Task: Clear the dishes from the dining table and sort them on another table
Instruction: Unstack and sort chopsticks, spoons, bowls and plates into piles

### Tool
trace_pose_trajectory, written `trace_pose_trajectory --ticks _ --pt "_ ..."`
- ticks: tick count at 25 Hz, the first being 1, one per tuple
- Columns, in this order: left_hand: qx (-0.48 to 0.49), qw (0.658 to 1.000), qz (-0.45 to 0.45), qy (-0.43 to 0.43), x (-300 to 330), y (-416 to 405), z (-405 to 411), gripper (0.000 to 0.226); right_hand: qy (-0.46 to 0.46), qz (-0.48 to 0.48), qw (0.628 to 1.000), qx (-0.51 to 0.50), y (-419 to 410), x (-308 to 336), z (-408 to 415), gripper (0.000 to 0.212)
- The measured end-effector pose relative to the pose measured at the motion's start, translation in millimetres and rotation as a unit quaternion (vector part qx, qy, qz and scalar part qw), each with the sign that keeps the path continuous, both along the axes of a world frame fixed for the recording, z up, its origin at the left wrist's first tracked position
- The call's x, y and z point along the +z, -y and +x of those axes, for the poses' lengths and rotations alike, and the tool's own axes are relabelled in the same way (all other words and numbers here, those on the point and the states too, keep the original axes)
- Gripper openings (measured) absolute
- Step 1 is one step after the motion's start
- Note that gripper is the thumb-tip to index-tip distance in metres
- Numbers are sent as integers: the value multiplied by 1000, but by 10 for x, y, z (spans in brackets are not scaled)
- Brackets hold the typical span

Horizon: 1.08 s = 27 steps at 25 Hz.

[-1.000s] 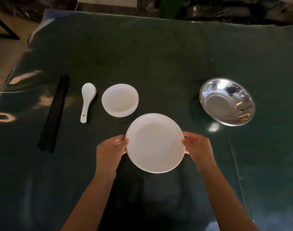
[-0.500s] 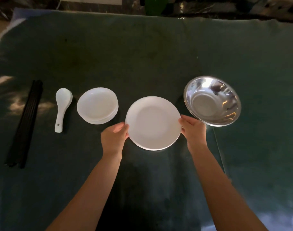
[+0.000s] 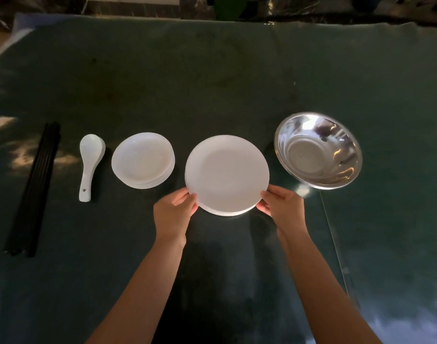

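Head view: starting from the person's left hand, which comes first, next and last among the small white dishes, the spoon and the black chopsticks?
From the left hand, which holds the big plate's near-left rim:
1. Small white dishes, a stack just up and to its left.
2. Spoon, further left, beside the dishes.
3. Chopsticks, far left, near the table's edge.

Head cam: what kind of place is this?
Probably a home or restaurant dining area, at a sorting table. The table has a dark green cover and tableware in a row by kind: black chopsticks, white spoons, small dishes, white plates held by both hands, and a steel bowl.
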<state>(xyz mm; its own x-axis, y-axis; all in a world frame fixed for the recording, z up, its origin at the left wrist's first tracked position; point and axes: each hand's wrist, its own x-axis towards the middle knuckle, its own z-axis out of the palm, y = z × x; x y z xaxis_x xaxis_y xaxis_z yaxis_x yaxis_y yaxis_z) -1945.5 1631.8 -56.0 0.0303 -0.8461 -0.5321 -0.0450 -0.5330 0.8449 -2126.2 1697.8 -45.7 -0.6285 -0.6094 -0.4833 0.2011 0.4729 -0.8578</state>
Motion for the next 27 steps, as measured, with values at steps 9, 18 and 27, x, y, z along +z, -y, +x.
trace_pose_trajectory --ticks 9,18,27 --pt "38 993 87 -70 75 -62 -83 22 -363 118 907 179 140 264 -52 13" --pt "46 992 92 -79 106 -313 -343 10 -459 126 662 579 1600 309 -518 56" --pt "81 991 93 -46 96 -262 -435 10 -422 85 700 570 1824 257 -611 42"
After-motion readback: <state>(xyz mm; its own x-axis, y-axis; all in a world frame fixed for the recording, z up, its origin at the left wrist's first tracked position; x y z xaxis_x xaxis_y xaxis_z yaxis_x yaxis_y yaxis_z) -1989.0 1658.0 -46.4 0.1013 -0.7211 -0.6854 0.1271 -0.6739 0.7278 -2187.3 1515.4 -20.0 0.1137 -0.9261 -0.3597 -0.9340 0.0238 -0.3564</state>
